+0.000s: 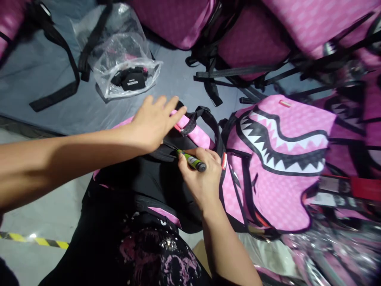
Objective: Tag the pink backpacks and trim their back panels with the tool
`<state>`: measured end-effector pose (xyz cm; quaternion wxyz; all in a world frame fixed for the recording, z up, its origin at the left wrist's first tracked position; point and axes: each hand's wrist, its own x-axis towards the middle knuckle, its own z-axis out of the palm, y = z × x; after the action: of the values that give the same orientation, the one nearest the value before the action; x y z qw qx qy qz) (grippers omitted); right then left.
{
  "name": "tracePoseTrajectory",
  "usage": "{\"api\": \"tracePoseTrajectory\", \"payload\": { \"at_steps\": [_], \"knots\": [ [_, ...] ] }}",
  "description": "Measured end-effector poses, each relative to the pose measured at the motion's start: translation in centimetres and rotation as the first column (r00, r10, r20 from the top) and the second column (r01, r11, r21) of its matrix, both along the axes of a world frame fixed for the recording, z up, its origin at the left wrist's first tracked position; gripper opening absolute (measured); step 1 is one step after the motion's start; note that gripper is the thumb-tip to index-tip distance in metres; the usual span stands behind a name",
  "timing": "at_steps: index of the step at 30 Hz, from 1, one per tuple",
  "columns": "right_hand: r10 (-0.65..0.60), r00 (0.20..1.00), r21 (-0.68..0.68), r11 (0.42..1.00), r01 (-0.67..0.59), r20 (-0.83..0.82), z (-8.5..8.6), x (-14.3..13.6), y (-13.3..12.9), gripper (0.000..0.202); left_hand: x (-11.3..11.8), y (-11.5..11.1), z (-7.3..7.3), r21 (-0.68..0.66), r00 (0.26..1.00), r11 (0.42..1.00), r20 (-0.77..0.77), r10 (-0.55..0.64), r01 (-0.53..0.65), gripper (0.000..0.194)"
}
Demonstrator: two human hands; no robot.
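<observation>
My right hand (204,172) grips a green pen-like tool with a black end (193,161), its tip against the black panel of a pink and black backpack (143,178) in front of me. My left hand (154,121) lies on the upper part of the same bag with its fingers spread, beside a pink strip and a black strap loop. To the right, touching this bag, is a pink backpack (282,198) with a printed jagged-teeth mouth.
A clear plastic bag (119,55) with black parts inside lies on the grey-covered table (68,115). Several pink bags with loose black straps stand along the far side. Plastic-wrapped items are at the lower right. Yellow-black tape (35,240) marks the floor at left.
</observation>
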<state>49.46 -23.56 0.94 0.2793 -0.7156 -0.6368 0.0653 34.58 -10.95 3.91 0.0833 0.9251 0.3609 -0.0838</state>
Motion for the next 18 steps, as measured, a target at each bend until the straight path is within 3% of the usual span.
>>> {"api": "tracePoseTrajectory", "payload": {
  "at_steps": [4, 8, 13, 18],
  "knots": [
    [0.095, 0.982, 0.046, 0.995, -0.088, -0.163, -0.5, -1.3, 0.3, 0.005, -2.0, 0.3, 1.0, -0.100, 0.995, 0.993, -0.080, 0.059, -0.067, 0.118],
    [0.101, 0.923, 0.177, 0.984, -0.037, -0.372, -2.3, -4.1, 0.7, 0.006, -1.2, -0.3, 1.0, -0.060, 0.978, 0.989, -0.170, 0.125, -0.137, 0.132],
    [0.105, 0.903, 0.240, 0.971, -0.002, -0.416, -3.9, -4.6, 0.9, 0.007, 0.3, -1.2, 1.3, 0.042, 0.947, 0.984, -0.268, 0.178, -0.173, 0.124],
    [0.118, 0.900, 0.147, 0.987, -0.061, -0.420, -2.9, -2.8, 0.5, 0.005, -0.6, -0.3, 1.3, 0.001, 0.963, 0.995, -0.253, 0.096, -0.099, 0.112]
  ]
}}
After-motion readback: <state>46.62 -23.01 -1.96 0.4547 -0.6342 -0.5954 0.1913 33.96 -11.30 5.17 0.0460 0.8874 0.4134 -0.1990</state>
